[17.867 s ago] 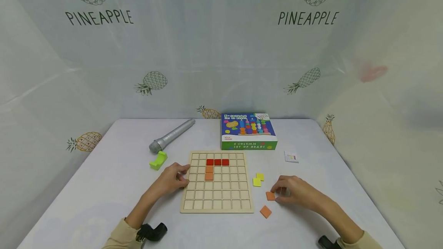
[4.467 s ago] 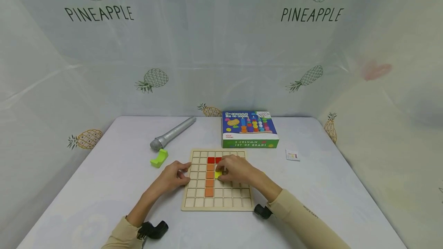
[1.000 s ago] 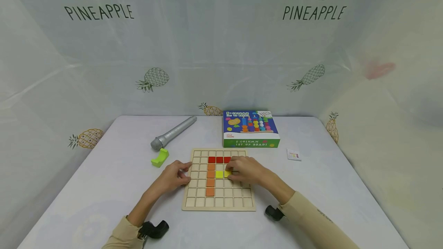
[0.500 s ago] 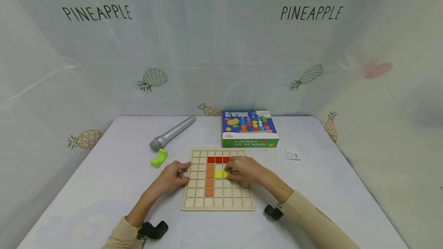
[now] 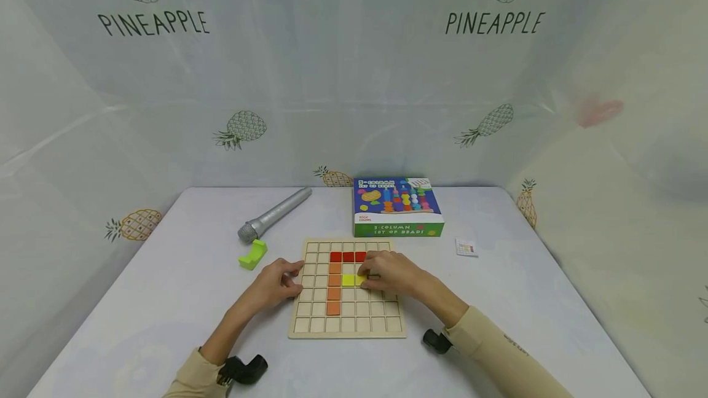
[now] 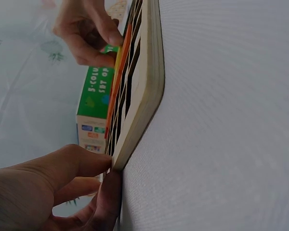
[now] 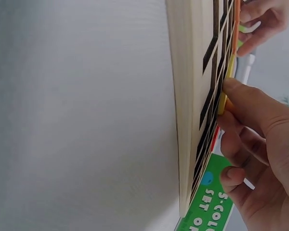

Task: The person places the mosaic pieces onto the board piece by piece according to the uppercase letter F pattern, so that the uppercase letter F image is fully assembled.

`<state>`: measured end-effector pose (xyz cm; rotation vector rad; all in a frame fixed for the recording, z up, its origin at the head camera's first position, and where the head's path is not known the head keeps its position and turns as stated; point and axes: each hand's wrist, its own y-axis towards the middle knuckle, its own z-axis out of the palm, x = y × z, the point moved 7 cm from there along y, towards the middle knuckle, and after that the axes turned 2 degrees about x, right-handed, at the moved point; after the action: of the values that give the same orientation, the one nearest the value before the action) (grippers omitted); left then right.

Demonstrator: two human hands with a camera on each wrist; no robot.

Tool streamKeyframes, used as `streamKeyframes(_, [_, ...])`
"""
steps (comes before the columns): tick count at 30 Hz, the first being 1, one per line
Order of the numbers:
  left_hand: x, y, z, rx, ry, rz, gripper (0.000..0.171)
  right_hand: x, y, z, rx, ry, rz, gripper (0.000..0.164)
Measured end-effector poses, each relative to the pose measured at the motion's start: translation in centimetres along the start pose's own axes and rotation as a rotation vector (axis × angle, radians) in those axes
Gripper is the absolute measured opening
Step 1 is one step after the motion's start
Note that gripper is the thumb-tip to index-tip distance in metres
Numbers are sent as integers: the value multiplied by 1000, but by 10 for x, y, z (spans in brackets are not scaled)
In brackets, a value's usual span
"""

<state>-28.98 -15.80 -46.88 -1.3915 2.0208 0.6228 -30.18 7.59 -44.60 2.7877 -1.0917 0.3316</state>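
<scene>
In the head view, a wooden grid board [image 5: 347, 325] lies at the middle of the table. It bears a row of red tiles [image 5: 348, 257], a column of orange tiles [image 5: 334, 293] and a yellow tile [image 5: 348, 280] beside that column. My right hand [image 5: 394, 272] pinches a second yellow tile [image 7: 223, 103] between thumb and finger, at the square to the right of the first; the fingers partly hide it. Against the board's left edge rest the fingertips of my left hand [image 5: 271, 286], thumb and forefinger spaced apart along it.
Behind the board stands a bead-set box [image 5: 398, 207]. A silver toy microphone [image 5: 275, 215] and a bright green curved block [image 5: 252, 255] lie at the back left. To the right is a small printed card [image 5: 466, 247]. A pineapple-print cloth hangs behind the table.
Since the oldest frame, two more orange tiles and the yellow tiles have come from the table onto the board. Over the last second both hands have stayed in place.
</scene>
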Motion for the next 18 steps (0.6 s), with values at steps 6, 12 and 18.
streamKeyframes(6, [-2, 1, -1, 7, 5, 9, 56, -3, 0, 1, -20, 6, 3, 27])
streamKeyframes(12, [-3, 1, -2, 7, 11, 14, 54, -4, -6, -2, -60, 16, 15, 30])
streamKeyframes(18, [-9, -3, -10, -108, 155, 33, 53, -25, -29, -21, -200, -20, 123, 30])
